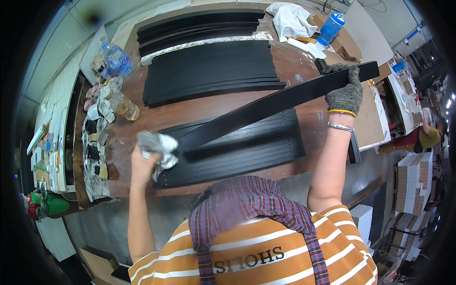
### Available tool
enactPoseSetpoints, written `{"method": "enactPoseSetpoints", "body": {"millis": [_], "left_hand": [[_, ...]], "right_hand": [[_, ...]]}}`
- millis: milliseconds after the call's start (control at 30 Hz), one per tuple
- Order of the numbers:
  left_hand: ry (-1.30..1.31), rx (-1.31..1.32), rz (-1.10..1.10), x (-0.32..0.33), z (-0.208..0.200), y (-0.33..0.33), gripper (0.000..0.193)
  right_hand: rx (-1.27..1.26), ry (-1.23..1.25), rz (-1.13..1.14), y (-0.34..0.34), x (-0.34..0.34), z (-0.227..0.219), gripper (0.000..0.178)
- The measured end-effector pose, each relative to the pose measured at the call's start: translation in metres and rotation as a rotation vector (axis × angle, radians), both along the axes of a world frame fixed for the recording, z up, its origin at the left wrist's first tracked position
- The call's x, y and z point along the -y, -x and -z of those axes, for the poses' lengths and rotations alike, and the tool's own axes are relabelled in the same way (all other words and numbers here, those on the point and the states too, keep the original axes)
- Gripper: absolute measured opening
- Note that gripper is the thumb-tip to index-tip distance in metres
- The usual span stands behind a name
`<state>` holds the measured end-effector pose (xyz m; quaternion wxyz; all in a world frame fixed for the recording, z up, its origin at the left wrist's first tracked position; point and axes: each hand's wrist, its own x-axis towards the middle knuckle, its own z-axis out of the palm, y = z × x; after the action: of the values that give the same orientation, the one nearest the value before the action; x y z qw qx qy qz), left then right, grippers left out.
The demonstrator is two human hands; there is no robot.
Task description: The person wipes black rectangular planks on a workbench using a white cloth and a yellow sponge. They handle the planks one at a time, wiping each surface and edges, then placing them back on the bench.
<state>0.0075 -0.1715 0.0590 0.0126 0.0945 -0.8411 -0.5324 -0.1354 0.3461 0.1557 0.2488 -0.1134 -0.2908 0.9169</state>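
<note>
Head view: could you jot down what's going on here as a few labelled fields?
Left hand: bare, grips crumpled grey-white rag against strip's near end
Right hand: in grey knit glove, holds far end of long black flat strip
Beneath: stack of black strips on brown wooden workbench
Further back: more black strip stacks, blue-lidded bottle

Clear water bottle (117,59) at table's (304,66) far left; blue bottle (330,28) and white cloth (290,20) far right.
</note>
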Motion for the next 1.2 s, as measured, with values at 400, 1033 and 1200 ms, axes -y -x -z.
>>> {"method": "enactPoseSetpoints", "body": {"millis": [400,1033,1200], "left_hand": [[-0.517,0.305,0.564,-0.111,-0.011,0.017,0.015],[-0.142,0.41,0.503,-0.077,0.018,-0.008,0.012],[-0.389,0.004,0.184,-0.088,-0.033,0.037,0.018]], "right_hand": [[0.001,0.018,-0.212,-0.021,0.078,0.015,0.022],[0.106,-0.093,-0.257,-0.02,0.092,0.012,0.02],[-0.012,-0.101,-0.328,-0.017,0.116,0.001,0.016]]}}
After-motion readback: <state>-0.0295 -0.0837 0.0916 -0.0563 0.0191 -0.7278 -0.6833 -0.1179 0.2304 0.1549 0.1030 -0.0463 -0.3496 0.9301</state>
